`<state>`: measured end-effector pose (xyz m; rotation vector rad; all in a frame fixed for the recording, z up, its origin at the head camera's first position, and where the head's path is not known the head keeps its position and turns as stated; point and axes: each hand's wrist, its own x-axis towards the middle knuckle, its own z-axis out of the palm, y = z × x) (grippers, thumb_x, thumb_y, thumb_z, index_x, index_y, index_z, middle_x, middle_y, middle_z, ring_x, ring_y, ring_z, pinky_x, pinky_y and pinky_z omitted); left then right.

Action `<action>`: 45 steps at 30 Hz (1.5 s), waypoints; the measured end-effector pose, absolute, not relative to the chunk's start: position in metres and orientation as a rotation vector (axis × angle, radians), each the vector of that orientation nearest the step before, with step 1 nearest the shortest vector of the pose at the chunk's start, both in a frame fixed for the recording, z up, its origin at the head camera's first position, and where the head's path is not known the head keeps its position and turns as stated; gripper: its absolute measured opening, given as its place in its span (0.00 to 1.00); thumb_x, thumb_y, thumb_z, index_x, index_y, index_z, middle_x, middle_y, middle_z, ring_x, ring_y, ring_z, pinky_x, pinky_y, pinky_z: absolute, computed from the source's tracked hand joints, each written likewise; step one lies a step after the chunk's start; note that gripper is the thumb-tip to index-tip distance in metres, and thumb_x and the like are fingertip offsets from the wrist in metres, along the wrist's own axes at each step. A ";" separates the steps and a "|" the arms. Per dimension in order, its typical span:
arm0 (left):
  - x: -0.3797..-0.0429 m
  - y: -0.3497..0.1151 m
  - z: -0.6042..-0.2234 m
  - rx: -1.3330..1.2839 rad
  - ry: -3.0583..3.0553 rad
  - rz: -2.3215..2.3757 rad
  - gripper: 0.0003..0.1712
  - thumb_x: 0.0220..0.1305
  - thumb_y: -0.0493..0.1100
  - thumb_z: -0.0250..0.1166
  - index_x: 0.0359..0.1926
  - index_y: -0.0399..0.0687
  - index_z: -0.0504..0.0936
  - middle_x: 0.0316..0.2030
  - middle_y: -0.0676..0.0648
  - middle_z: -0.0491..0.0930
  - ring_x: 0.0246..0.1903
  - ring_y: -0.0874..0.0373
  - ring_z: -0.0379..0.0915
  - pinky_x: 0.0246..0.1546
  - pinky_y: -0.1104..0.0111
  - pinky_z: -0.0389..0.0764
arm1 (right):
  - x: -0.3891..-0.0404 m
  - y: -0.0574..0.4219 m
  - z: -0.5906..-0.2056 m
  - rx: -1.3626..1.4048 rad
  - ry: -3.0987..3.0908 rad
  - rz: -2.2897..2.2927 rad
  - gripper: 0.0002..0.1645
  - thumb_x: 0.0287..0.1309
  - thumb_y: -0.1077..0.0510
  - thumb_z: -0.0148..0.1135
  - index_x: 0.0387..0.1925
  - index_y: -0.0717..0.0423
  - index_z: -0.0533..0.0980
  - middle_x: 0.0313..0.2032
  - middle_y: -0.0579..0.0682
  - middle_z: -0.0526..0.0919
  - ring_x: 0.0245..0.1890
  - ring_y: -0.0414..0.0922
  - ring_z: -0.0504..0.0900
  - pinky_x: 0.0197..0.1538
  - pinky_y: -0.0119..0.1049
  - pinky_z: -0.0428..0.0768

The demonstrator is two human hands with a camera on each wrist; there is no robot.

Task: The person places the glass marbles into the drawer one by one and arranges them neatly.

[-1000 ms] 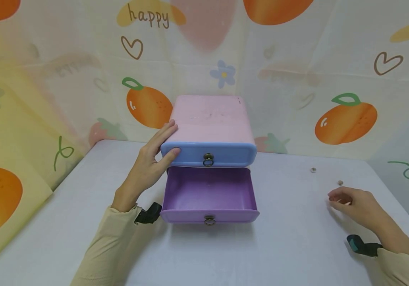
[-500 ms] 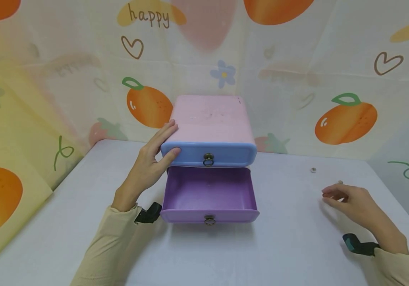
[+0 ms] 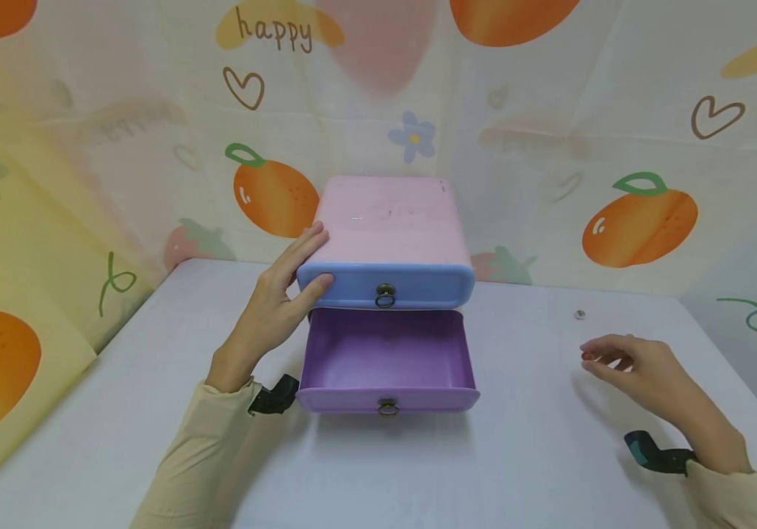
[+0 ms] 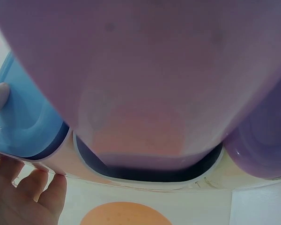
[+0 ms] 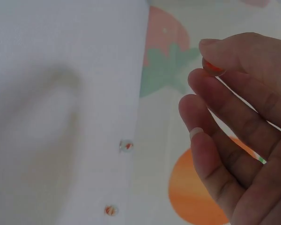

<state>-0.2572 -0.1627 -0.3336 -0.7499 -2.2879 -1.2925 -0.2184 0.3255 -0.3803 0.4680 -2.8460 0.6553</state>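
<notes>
A small drawer cabinet [image 3: 388, 220] with a pink top stands at the back. Its blue upper drawer [image 3: 345, 288] is pushed in, while the purple drawer [image 3: 388, 399] below it is pulled out, with nothing inside. My left hand [image 3: 277, 308] rests against the cabinet's left side, thumb on the blue front and fingers nearly straight along the upper edge. Over the table at right, my right hand [image 3: 656, 378] pinches a clear marble with orange-red in it [image 5: 214, 68] between thumb and forefinger. Two similar marbles lie on the table: one at the back [image 3: 580, 314], another mostly hidden behind this hand in the head view.
White cloth covers the table [image 3: 517, 455]. Behind it hangs a fruit-patterned curtain [image 3: 524, 198], close to the cabinet's back. In the left wrist view, another purple drawer [image 4: 267, 126] sits pushed in beyond the pulled-out one.
My right hand has moved left with the marble and now covers most of one marble on the table. The left hand and the cabinet have stayed put.
</notes>
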 end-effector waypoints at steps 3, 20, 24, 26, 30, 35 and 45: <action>-0.257 -0.163 -0.333 -0.746 -2.292 -1.288 0.33 0.69 0.37 0.62 0.73 0.52 0.65 0.76 0.53 0.57 0.77 0.59 0.49 0.72 0.58 0.63 | -0.217 0.322 -0.378 0.475 -2.844 0.659 0.10 0.55 0.62 0.71 0.41 0.59 0.84 0.33 0.47 0.88 0.31 0.21 0.73 0.32 0.22 0.78; -0.257 -0.162 -0.333 -0.747 -2.276 -1.303 0.33 0.68 0.36 0.62 0.73 0.51 0.66 0.76 0.53 0.59 0.77 0.59 0.49 0.73 0.58 0.62 | -0.212 0.307 -0.369 0.531 -2.821 0.650 0.11 0.54 0.62 0.72 0.41 0.57 0.84 0.34 0.45 0.89 0.32 0.23 0.74 0.33 0.23 0.78; -0.257 -0.162 -0.334 -0.747 -2.275 -1.304 0.33 0.69 0.36 0.62 0.73 0.51 0.66 0.76 0.52 0.59 0.77 0.58 0.48 0.73 0.58 0.62 | -0.210 0.304 -0.366 0.549 -2.806 0.638 0.11 0.53 0.61 0.73 0.40 0.56 0.85 0.34 0.44 0.88 0.32 0.23 0.74 0.33 0.24 0.78; -0.257 -0.162 -0.333 -0.748 -2.275 -1.302 0.33 0.69 0.36 0.62 0.73 0.51 0.66 0.76 0.52 0.59 0.77 0.57 0.48 0.73 0.57 0.62 | -0.209 0.302 -0.365 0.559 -2.799 0.628 0.11 0.53 0.61 0.73 0.40 0.55 0.85 0.34 0.44 0.88 0.32 0.23 0.75 0.33 0.24 0.78; -0.257 -0.162 -0.333 -0.749 -2.277 -1.294 0.33 0.68 0.35 0.62 0.73 0.51 0.66 0.76 0.52 0.59 0.77 0.55 0.48 0.72 0.57 0.62 | -0.208 0.298 -0.363 0.581 -2.778 0.601 0.12 0.51 0.62 0.74 0.40 0.55 0.85 0.34 0.44 0.88 0.32 0.24 0.75 0.33 0.24 0.78; -0.257 -0.162 -0.333 -0.752 -2.279 -1.279 0.34 0.68 0.35 0.62 0.73 0.50 0.66 0.76 0.51 0.58 0.77 0.52 0.49 0.72 0.57 0.63 | -0.205 0.294 -0.361 0.609 -2.743 0.586 0.12 0.50 0.63 0.75 0.39 0.53 0.85 0.34 0.43 0.89 0.32 0.25 0.76 0.34 0.25 0.78; -0.257 -0.162 -0.333 -0.747 -2.288 -1.275 0.34 0.68 0.36 0.62 0.73 0.51 0.65 0.76 0.52 0.58 0.77 0.57 0.48 0.72 0.56 0.63 | -0.198 0.283 -0.356 0.651 -2.658 0.561 0.15 0.46 0.65 0.76 0.38 0.51 0.85 0.33 0.40 0.88 0.32 0.31 0.79 0.42 0.36 0.78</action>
